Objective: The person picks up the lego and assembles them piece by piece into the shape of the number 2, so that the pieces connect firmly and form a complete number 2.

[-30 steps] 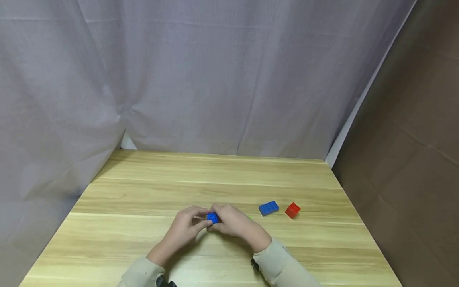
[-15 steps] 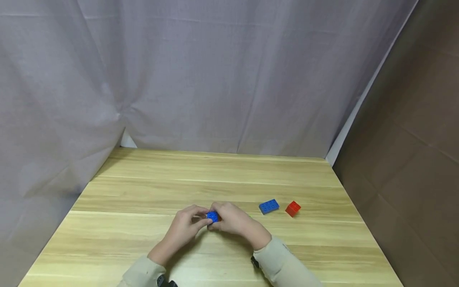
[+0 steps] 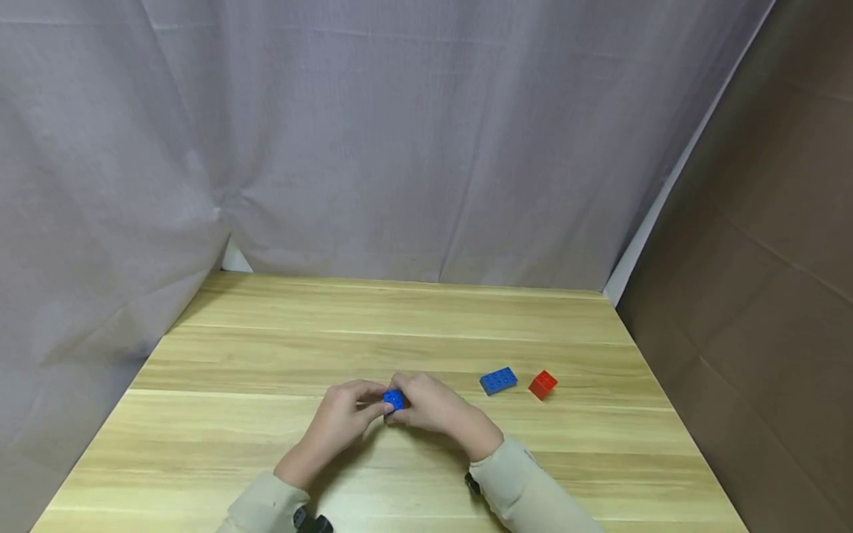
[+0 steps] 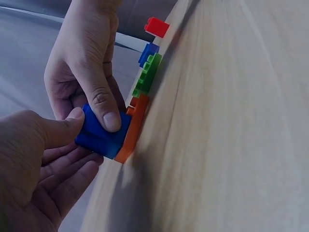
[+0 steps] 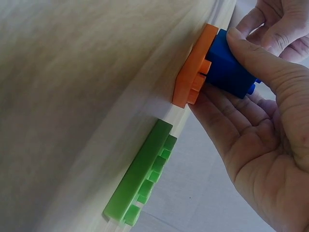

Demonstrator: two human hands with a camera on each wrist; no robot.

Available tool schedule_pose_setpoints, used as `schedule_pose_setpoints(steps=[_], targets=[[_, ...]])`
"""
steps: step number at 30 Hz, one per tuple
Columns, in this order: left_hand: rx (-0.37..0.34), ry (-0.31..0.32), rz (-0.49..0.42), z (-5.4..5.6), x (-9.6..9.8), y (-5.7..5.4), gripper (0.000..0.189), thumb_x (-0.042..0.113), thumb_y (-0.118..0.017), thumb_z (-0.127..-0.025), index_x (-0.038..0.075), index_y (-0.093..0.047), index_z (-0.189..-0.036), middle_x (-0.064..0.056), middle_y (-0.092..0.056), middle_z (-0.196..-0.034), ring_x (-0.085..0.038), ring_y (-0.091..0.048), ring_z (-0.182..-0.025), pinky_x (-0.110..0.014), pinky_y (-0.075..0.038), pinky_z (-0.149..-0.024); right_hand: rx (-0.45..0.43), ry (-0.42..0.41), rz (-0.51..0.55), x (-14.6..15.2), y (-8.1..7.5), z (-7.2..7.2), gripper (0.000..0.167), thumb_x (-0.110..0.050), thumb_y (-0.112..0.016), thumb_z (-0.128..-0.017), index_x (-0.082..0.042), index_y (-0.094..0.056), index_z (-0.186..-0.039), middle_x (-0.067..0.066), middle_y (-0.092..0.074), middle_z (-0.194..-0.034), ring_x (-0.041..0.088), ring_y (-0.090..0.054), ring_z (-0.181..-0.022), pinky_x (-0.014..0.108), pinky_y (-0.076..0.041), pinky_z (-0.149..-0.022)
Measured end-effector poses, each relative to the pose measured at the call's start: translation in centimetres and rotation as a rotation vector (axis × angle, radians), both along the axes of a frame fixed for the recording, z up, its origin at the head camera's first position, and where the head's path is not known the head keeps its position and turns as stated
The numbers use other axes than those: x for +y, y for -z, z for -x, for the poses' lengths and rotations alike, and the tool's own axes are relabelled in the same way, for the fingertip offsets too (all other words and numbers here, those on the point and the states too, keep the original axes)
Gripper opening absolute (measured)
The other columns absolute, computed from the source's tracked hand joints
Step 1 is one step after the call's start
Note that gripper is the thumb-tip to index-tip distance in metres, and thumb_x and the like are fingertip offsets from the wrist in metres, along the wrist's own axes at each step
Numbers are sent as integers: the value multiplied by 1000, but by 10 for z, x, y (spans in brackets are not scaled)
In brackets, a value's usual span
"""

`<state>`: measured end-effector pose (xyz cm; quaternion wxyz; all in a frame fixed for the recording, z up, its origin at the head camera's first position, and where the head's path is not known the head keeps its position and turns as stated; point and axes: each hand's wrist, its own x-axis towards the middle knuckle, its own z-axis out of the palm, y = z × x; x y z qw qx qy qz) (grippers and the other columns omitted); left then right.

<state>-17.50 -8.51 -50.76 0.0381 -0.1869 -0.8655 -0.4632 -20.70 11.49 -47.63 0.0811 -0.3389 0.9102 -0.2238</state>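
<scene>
A blue brick (image 3: 393, 400) stands on one end of a flat orange brick (image 5: 193, 67), its studs upward. My right hand (image 3: 433, 407) pinches the blue brick between thumb and fingers, the thumb (image 4: 104, 108) lying along its side. From the other side my left hand (image 3: 340, 418) holds the same brick, with its thumb at the top edge and its fingers behind and below. Part of the orange brick projects beyond the blue one towards the right hand. In the head view the hands hide most of the orange brick.
A long green brick (image 5: 140, 179) lies studs up beside the orange one, nearly hidden by the right hand in the head view. Further right on the wooden table (image 3: 300, 318) are a second blue brick (image 3: 498, 380) and a red brick (image 3: 543, 385). Grey curtains hang behind.
Both hands stay on the blue brick in almost the same place. The head view shifts only slightly, and the loose bricks keep their places on the table.
</scene>
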Motion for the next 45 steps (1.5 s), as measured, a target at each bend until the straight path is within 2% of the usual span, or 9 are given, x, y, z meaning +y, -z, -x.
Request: schedule_pose_setpoints(steps=[21, 30, 34, 39, 45], targets=[[-74, 14, 21, 3, 2, -9, 21, 20, -80, -87, 11, -75, -105, -1, -76, -101, -13, -73, -89, -23, -59, -78, -1, 6, -23, 0, 1, 0, 33, -33, -83, -85, -15, -61, -102, -8, -64, -86, 1, -57, -71, 16, -49, -61], [-105, 8, 7, 4, 1, -11, 23, 18, -82, -85, 9, -75, -104, -5, -76, -100, -14, -74, -86, -23, -60, -75, 0, 10, -19, -1, 0, 0, 34, -33, -83, -85, -15, -62, -104, -5, -68, -93, 1, -58, -74, 16, -50, -63], [-93, -11, 34, 3, 4, -13, 22, 18, -81, -85, 9, -75, -104, -4, -76, -100, -13, -73, -87, -23, -59, -76, 2, 16, -19, -1, 0, 1, 34, -33, -84, -84, -15, -62, -103, -5, -68, -92, 1, -58, -74, 16, -50, -63], [-44, -29, 77, 2, 7, -16, 20, 17, -81, -86, 7, -75, -103, -5, -76, -100, -16, -73, -87, -27, -60, -76, 1, 19, -21, -1, -1, 0, 34, -33, -84, -84, -15, -62, -104, -5, -68, -93, 1, -58, -75, 16, -50, -64], [-34, -43, 107, 1, 7, -13, 21, 19, -80, -87, 8, -75, -104, -4, -76, -100, -15, -72, -87, -28, -60, -77, -5, 26, -32, -2, 0, -1, 34, -33, -84, -84, -16, -62, -104, -6, -68, -94, 1, -59, -76, 16, -50, -65]])
